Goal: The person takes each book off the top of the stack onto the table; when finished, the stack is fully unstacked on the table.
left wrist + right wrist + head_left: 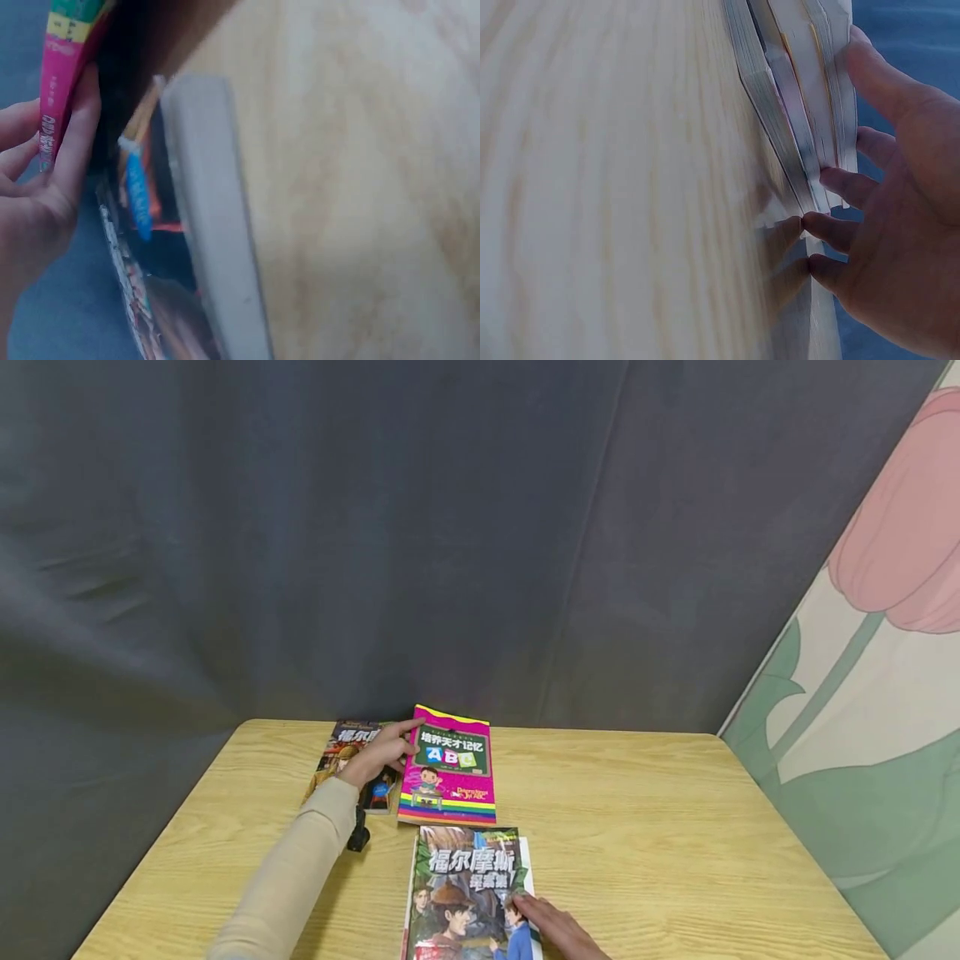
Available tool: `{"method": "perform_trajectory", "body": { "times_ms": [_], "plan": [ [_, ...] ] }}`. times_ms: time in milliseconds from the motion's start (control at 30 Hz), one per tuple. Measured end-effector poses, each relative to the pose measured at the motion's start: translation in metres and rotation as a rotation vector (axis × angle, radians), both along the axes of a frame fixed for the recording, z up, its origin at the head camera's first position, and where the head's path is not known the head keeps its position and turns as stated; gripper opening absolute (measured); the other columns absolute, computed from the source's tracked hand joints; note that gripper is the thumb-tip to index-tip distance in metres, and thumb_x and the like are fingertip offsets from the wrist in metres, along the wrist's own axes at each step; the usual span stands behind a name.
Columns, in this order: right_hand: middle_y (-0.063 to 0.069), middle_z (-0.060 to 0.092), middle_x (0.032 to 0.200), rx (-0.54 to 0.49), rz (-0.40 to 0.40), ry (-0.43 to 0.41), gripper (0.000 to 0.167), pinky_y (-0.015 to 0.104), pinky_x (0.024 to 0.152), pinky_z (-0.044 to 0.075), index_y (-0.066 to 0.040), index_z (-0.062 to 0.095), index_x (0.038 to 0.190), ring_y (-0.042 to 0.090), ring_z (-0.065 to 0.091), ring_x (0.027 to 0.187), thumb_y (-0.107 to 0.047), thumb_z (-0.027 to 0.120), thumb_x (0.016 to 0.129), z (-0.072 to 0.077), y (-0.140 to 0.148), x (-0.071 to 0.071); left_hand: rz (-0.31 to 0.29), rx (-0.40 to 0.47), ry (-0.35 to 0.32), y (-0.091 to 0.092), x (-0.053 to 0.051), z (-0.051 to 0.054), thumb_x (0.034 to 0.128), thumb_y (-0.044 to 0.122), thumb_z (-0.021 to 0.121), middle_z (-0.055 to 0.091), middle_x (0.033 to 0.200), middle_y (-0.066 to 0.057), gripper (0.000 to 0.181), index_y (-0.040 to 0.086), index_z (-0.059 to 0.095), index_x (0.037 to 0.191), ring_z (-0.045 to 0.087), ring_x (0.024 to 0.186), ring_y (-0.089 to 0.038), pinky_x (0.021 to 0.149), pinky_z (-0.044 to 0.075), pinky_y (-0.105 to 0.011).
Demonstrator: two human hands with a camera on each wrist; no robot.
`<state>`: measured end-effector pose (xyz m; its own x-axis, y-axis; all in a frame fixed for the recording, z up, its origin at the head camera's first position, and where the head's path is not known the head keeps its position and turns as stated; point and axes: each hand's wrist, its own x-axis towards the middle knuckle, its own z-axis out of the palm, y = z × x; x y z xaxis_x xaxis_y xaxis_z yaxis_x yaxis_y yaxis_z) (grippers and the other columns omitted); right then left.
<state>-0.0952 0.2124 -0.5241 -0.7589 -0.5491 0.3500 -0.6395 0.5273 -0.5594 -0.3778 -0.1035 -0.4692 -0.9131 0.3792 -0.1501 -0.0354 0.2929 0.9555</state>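
Observation:
My left hand (pixel 382 755) pinches the spine side of a pink book (pixel 447 806) with a green panel and ABC on its cover. In the left wrist view the pink spine (pixel 52 105) sits between thumb and fingers. Under that hand, a dark illustrated book (pixel 348 737) lies on the table, partly hidden by the wrist. My right hand (pixel 558 927) rests against the right side of a book stack (pixel 450 889) topped by an illustrated cover. The right wrist view shows the thumb near the top book and the fingertips at the page edges (pixel 802 105).
The books lie on a light wooden table (pixel 637 843). A dark grey curtain (pixel 450 527) hangs behind its far edge. At the right is a panel with a pink tulip print (pixel 900 518). A small black object (pixel 359 835) shows below the left wrist.

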Motion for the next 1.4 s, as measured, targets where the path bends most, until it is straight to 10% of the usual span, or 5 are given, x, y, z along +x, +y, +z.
{"method": "perform_trajectory", "body": {
  "times_ms": [433, 700, 867, 1167, 1400],
  "plan": [
    [0.002, 0.045, 0.147, 0.018, -0.044, -0.079, 0.069, 0.06, 0.082, 0.046, -0.029, 0.031, 0.152, 0.023, 0.044, 0.131, -0.029, 0.064, 0.091, 0.01, -0.003, 0.006, -0.003, -0.171, 0.073, 0.009, 0.003, 0.01, 0.0915, -0.005, 0.051, 0.056, 0.116, -0.025, 0.056, 0.005, 0.04, 0.146, 0.043, 0.045, -0.015, 0.042, 0.046, -0.03],
    [-0.003, 0.041, 0.149, 0.027, 0.0, -0.028, 0.069, 0.053, 0.085, 0.047, -0.032, 0.027, 0.153, 0.02, 0.043, 0.132, -0.034, 0.062, 0.093, 0.005, -0.002, -0.005, 0.112, -0.205, 0.029, 0.004, 0.009, 0.032, 0.0946, 0.0, 0.048, 0.05, 0.128, -0.03, 0.045, -0.008, 0.041, 0.138, 0.064, 0.091, -0.035, 0.062, 0.058, -0.043],
    [-0.002, 0.041, 0.149, 0.021, 0.016, -0.083, 0.07, 0.058, 0.084, 0.047, -0.037, 0.024, 0.153, 0.02, 0.042, 0.133, -0.032, 0.061, 0.093, 0.0, -0.006, -0.007, 0.091, -0.301, 0.192, -0.006, 0.028, 0.045, 0.0982, 0.005, 0.047, 0.047, 0.136, -0.029, 0.041, -0.005, 0.046, 0.138, 0.061, 0.062, -0.023, 0.057, 0.056, -0.039],
    [0.0, 0.039, 0.151, -0.037, 0.032, -0.169, 0.064, 0.072, 0.082, 0.038, -0.026, 0.029, 0.153, 0.024, 0.037, 0.135, -0.051, 0.048, 0.097, 0.014, -0.004, -0.003, -0.163, -0.292, 0.389, -0.022, 0.138, 0.059, 0.0971, 0.017, 0.057, 0.056, 0.131, -0.017, 0.045, 0.005, 0.048, 0.14, 0.062, 0.091, -0.03, 0.068, 0.055, -0.038],
    [-0.003, 0.025, 0.156, -0.124, 0.125, -0.269, 0.072, 0.085, 0.079, 0.021, -0.018, 0.026, 0.154, 0.018, 0.021, 0.14, -0.06, 0.037, 0.097, 0.019, 0.003, -0.002, -0.267, -0.239, 0.146, -0.023, 0.236, 0.021, 0.0965, 0.035, 0.058, 0.048, 0.136, -0.03, 0.07, 0.003, 0.027, 0.151, 0.056, 0.111, -0.041, 0.086, 0.05, -0.054]
  ]
}}
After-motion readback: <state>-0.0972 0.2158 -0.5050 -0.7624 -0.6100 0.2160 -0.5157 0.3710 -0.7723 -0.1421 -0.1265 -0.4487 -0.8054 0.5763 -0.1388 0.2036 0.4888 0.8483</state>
